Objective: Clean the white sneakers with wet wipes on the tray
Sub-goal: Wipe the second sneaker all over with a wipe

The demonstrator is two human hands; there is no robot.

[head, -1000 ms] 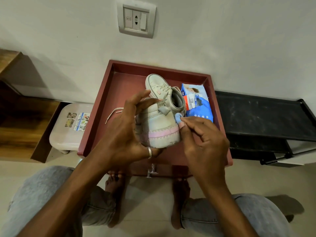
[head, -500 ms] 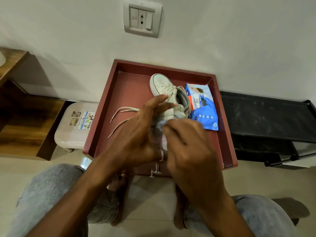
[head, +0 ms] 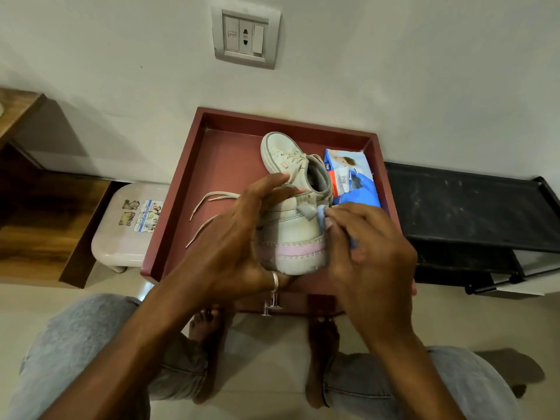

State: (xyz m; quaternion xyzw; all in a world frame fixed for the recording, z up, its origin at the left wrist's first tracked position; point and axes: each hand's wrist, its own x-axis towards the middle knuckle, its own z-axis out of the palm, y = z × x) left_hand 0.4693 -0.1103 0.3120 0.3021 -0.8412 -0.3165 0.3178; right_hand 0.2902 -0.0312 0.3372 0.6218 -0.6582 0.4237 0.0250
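My left hand [head: 233, 253] grips a white sneaker [head: 295, 234] with a pink heel stripe, heel toward me, above the dark red tray [head: 218, 165]. My right hand [head: 369, 253] pinches a small blue wet wipe [head: 322, 215] against the sneaker's right heel side. A second white sneaker [head: 280, 151] lies on the tray behind it, toe pointing away. The blue wet-wipes pack [head: 351, 180] rests at the tray's right side. Loose white laces [head: 206, 212] trail over the tray floor to the left.
The tray sits on a small stand with a metal knob [head: 271, 304], against a white wall with a socket plate [head: 246, 36]. A beige plastic stool [head: 127, 225] and wooden shelf [head: 36, 219] stand left, a black rack [head: 472, 207] right. My knees and bare feet are below.
My right hand, which covered the heel half a second ago, has slid back to the sneaker's right side with the wipe. The heel and pink stripe show again.
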